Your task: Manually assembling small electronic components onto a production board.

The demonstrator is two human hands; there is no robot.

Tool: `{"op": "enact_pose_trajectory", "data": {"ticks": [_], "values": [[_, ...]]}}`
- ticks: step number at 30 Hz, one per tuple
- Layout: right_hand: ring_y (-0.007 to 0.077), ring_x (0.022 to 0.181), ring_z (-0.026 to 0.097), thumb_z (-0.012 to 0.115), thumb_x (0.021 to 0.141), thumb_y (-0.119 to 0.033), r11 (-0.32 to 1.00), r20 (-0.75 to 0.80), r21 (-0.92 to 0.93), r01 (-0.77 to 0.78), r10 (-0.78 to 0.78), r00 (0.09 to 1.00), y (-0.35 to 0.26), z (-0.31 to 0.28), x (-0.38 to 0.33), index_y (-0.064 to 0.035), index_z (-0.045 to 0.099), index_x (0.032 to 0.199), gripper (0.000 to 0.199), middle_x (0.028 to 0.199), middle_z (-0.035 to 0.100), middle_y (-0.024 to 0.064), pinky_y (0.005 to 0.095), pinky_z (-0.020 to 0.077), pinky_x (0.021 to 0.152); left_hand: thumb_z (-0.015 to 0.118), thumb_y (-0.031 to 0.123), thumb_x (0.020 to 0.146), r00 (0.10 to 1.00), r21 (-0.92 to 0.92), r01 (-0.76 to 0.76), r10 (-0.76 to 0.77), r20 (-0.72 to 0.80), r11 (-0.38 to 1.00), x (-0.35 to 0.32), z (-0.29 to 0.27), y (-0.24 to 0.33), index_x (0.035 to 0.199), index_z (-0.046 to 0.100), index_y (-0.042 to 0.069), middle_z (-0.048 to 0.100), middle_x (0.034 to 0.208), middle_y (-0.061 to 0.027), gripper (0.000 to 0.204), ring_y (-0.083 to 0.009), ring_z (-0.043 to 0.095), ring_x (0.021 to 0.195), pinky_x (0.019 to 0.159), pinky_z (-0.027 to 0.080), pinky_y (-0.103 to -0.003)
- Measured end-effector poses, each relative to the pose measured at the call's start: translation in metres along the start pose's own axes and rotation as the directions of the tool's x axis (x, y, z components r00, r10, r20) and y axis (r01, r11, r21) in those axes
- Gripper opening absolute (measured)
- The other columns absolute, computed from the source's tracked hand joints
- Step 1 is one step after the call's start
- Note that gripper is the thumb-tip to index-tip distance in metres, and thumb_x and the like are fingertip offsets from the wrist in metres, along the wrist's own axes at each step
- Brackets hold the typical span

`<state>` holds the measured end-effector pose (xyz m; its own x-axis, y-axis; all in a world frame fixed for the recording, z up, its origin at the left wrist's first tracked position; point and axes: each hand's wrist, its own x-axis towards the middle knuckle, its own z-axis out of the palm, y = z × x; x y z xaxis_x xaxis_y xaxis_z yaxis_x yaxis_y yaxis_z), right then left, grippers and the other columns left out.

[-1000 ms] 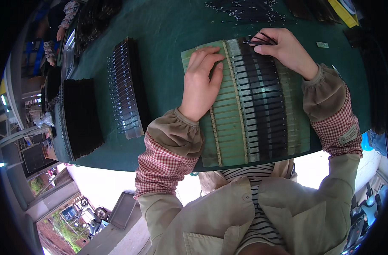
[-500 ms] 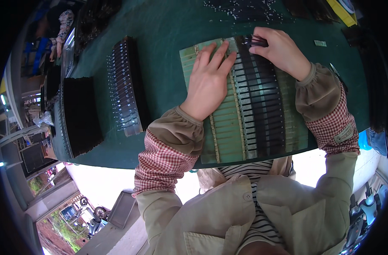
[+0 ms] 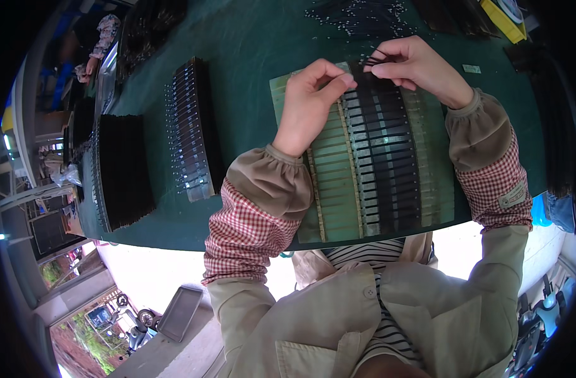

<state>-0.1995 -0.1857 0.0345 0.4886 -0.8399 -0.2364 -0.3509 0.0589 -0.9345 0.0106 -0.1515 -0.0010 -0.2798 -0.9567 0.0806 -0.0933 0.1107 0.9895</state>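
Note:
A green slotted board (image 3: 336, 211) lies at the table's near edge. Thin black wires (image 3: 392, 170) stretch side by side across its right half, with small pale tips. Over the board's far end, my right hand (image 3: 426, 74) is closed on a few loose black wires (image 3: 375, 61), which stick out to the left between thumb and fingers. My left hand (image 3: 305, 107) hovers over the board's far left part, thumb and forefinger pinched together beside the row's far end. Whatever is in that pinch is too small to make out.
Left of the board stands a strip with wires in a row (image 3: 190, 129), and farther left a dark stack (image 3: 121, 170). Loose white-tipped wires (image 3: 363, 16) lie at the far side, near a yellow tray (image 3: 503, 20). Another person's arm (image 3: 104, 41) shows at far left.
My left hand has lifted from lying spread on the board into a pinch, its fingertips slightly farther right. My right hand, still holding wires, has shifted a little right.

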Motion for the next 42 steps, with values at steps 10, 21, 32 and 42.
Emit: {"op": "enact_pose_trajectory", "data": {"ticks": [10,21,32,42], "values": [[0.0064,0.068,0.054,0.064,0.08,-0.009,0.971,-0.103,-0.072,0.228,-0.235,0.967,0.036,-0.003,0.022,0.0046,0.064,0.087,0.015,0.073,0.061,0.0016,0.0219,0.0452,0.064,0.057,0.0,0.081,0.913,0.593,-0.313,0.408,-0.029,0.742,-0.01,-0.009,-0.014,0.091,0.063,0.0,0.064,0.1,-0.0113,0.011,-0.0258,0.058,0.094,0.083,0.044,-0.031],[0.0067,0.068,0.055,0.064,0.078,-0.006,0.963,-0.135,-0.123,0.24,-0.255,0.957,0.038,0.001,0.024,0.0055,0.063,0.086,0.015,0.071,0.062,0.0043,0.0232,0.0459,0.064,0.057,-0.001,0.081,0.919,0.559,-0.287,0.388,-0.068,0.778,-0.01,-0.01,-0.015,0.091,0.062,0.0,0.064,0.101,-0.0111,0.011,-0.0252,0.059,0.093,0.085,0.043,-0.032],[0.0191,0.068,0.06,0.066,0.073,-0.01,0.835,-0.266,-0.542,0.097,-0.28,0.922,0.023,0.018,0.016,-0.0006,0.062,0.088,0.018,0.077,0.062,0.0149,0.0292,0.0468,0.065,0.051,-0.006,0.081,0.894,0.813,-0.376,0.404,0.193,0.444,-0.016,0.002,-0.012,0.106,0.06,0.001,0.052,0.123,-0.0139,0.028,-0.0304,0.048,0.111,0.091,0.042,-0.035],[0.0077,0.061,0.051,0.061,0.083,-0.013,0.997,-0.138,0.009,0.08,-0.078,0.987,0.003,-0.002,0.005,-0.0002,0.063,0.087,0.014,0.063,0.054,-0.0012,0.0233,0.0427,0.056,0.055,0.003,0.086,0.984,0.279,-0.142,0.167,-0.069,0.95,0.001,-0.008,-0.008,0.104,0.061,0.003,0.063,0.105,-0.0102,0.019,-0.0185,0.057,0.095,0.083,0.044,-0.029]]}}
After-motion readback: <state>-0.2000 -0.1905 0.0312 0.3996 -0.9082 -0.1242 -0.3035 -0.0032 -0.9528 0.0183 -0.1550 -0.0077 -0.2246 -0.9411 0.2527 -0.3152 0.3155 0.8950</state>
